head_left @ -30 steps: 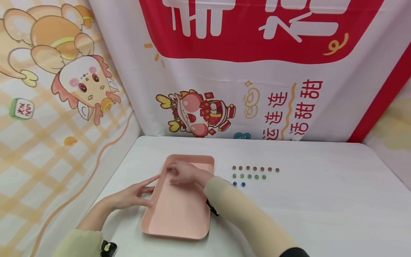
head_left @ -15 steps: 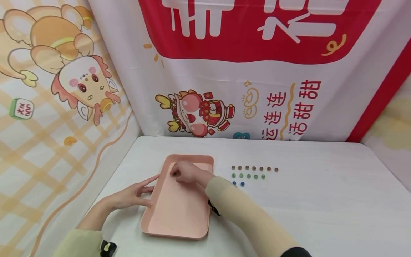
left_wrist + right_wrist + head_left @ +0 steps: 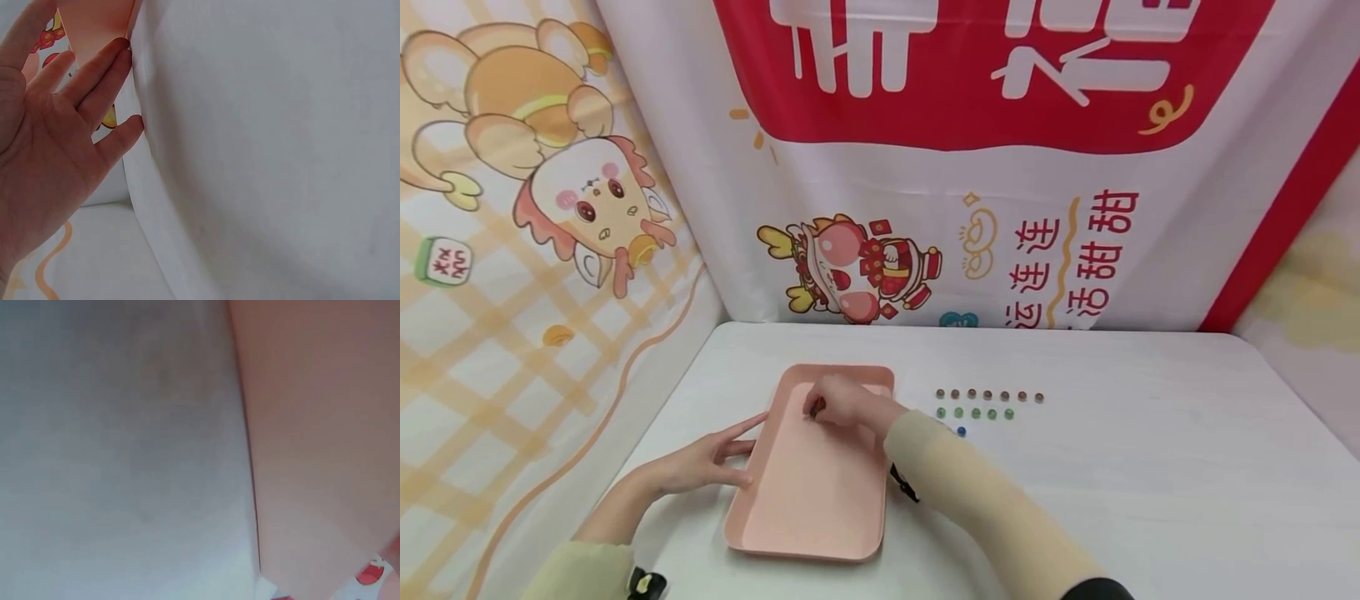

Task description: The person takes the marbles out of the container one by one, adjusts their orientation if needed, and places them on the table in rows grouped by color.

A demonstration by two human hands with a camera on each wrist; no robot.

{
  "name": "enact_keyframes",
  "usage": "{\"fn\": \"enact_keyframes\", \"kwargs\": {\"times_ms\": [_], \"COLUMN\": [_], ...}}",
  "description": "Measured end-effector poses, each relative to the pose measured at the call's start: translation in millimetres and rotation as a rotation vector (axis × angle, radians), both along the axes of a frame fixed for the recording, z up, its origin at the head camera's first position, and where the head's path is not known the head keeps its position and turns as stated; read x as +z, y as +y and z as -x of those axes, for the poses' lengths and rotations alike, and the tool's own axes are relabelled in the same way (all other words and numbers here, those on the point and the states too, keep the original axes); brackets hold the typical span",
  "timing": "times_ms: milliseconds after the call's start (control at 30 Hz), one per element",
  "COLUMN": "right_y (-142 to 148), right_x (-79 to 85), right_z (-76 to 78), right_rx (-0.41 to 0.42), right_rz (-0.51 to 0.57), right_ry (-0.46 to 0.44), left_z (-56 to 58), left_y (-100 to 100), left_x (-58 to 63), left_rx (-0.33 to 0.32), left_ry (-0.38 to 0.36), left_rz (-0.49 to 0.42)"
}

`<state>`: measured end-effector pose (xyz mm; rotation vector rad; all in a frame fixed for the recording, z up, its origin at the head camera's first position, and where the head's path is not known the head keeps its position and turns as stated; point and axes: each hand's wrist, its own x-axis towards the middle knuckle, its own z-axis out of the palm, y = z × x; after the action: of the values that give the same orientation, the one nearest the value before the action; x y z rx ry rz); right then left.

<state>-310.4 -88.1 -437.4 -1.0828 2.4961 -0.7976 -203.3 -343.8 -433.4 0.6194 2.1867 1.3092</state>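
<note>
A pink rectangular tray (image 3: 808, 500) lies on the white table in the head view. Over its upper left part, my right hand (image 3: 842, 402) pinches a small dark brown bead (image 3: 818, 406), partly covered by the fingers. My left hand (image 3: 696, 462) rests its spread fingers and thumb against the tray's left wall. In the left wrist view, the same left hand (image 3: 56, 137) shows nearly straight fingers and an uncovered palm. Only a reddish edge of the right hand (image 3: 392, 553) enters the right wrist view, beside the tray (image 3: 312, 437).
Right of the tray lie a row of several brown beads (image 3: 988, 395), a row of several green beads (image 3: 976, 413) and a blue bead (image 3: 961, 432). The right sleeve (image 3: 970, 483) crosses the tray's right side. A printed cloth (image 3: 880, 183) hangs behind the table.
Within the tray, my right hand has shifted slightly right and nearer, still pinching the bead. My left hand stays at the tray's wall. The head view has moved a little.
</note>
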Motion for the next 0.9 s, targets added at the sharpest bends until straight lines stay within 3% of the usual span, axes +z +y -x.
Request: {"fn": "enact_keyframes", "kwargs": {"times_ms": [333,600,900], "right_y": [30.3,54.8,83.7], "right_x": [20.8,34.8,50.2], "right_z": [4.6,6.0,-7.2], "right_rx": [-0.054,-0.002,0.032], "right_rz": [-0.008,0.05,0.099], "right_ry": [-0.077,-0.05,-0.012], "left_z": [0.9,0.4,0.6], "left_y": [-1.4,1.0,1.0], "left_x": [-1.2,-0.9,-2.0], "left_rx": [-0.004,-0.021,-0.046], "left_ry": [-0.001,0.011,0.024], "left_rz": [0.01,-0.014,-0.036]}}
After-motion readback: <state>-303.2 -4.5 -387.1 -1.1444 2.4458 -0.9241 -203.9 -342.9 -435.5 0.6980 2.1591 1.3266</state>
